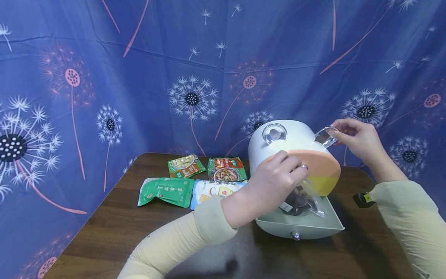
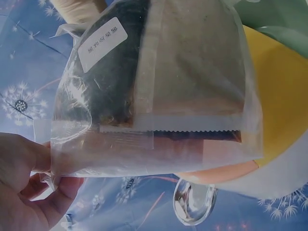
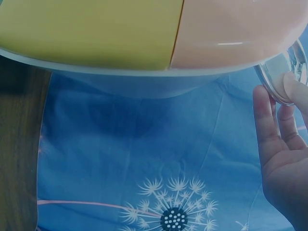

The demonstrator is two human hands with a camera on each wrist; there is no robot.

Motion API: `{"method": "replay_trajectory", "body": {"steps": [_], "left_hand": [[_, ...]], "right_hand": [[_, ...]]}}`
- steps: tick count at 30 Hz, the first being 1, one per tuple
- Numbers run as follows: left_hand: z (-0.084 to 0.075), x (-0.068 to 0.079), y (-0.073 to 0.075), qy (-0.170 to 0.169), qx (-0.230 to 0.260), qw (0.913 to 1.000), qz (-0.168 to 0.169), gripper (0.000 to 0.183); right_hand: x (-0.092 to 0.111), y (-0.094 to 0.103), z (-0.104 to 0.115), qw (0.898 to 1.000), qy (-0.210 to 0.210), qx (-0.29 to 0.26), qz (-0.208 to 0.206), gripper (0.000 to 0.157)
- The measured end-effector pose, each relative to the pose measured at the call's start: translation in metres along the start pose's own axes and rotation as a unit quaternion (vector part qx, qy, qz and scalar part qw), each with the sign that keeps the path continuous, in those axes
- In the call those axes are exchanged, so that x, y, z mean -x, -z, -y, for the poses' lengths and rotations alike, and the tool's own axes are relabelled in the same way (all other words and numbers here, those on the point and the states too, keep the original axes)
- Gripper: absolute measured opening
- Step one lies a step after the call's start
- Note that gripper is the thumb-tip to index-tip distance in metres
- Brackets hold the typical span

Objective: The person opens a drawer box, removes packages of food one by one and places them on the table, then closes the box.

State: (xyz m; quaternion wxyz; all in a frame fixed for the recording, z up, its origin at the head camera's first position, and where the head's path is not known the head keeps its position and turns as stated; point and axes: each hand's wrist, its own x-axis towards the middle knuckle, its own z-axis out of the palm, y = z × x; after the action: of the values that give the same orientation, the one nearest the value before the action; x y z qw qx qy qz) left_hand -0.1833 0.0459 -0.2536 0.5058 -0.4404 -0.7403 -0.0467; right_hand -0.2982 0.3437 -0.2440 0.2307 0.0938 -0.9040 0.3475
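Observation:
My left hand [image 1: 270, 184] pinches the top edge of a clear plastic bag [image 2: 192, 72] with dark contents and a white label. The bag hangs over the pulled-out pale green drawer [image 1: 278, 223] of a rounded white box [image 1: 299, 133] with a peach and yellow front; whether it touches the drawer floor cannot be told. In the right wrist view, fingers and thumb of my right hand [image 3: 286, 159] grip a shiny, clear, ear-shaped piece [image 3: 276, 77] at the box's top right. Another such ear [image 1: 274, 133] stands at the top left.
Left of the box lie a green pouch [image 1: 167, 192], a white and blue pouch [image 1: 209, 190] and two green printed packets [image 1: 186, 166], [image 1: 227, 169]. A black object with a yellow mark [image 1: 363, 200] sits by the right sleeve. Blue dandelion-print cloth [image 1: 146, 97] hangs behind the wooden table [image 1: 104, 232].

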Motion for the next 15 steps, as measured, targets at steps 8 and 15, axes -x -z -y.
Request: {"method": "replay_trajectory", "body": {"steps": [8, 15], "left_hand": [[0.0062, 0.0017, 0.0065, 0.012, 0.022, 0.9997, 0.003, 0.016], [0.0108, 0.0045, 0.0099, 0.021, 0.011, 0.9996, -0.012, 0.016]], "right_hand": [[-0.0009, 0.0004, -0.0002, 1.000, -0.002, -0.002, 0.000, 0.039], [-0.0004, 0.0002, -0.0013, 1.000, -0.001, -0.002, -0.001, 0.038]]}}
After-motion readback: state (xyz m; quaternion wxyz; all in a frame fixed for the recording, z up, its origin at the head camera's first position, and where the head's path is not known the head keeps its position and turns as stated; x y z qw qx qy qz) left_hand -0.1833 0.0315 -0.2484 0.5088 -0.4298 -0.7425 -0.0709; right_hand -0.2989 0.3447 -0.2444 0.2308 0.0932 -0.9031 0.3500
